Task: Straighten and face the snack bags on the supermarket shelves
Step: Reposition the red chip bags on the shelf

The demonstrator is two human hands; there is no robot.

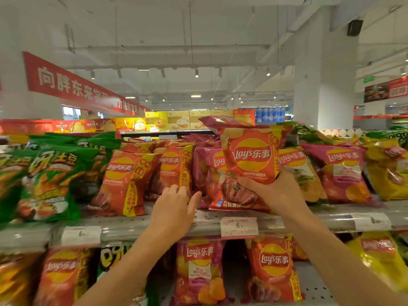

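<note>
My right hand (273,191) grips a red Lay's chip bag (249,164) by its lower right side and holds it upright in front of the top shelf, face toward me. My left hand (176,204) reaches at the bottom of another red Lay's bag (174,171) standing on that shelf, fingers spread and touching its lower edge. A further red Lay's bag (123,184) leans to the left of it. Purple Lay's bags (205,171) stand behind the held bag, partly hidden by it.
Green snack bags (50,180) fill the shelf's left end; purple (344,173) and yellow bags (388,168) fill the right. The grey shelf edge (132,228) carries price tags (239,226). Below it stand more Lay's bags (273,268). A white pillar (324,80) rises behind.
</note>
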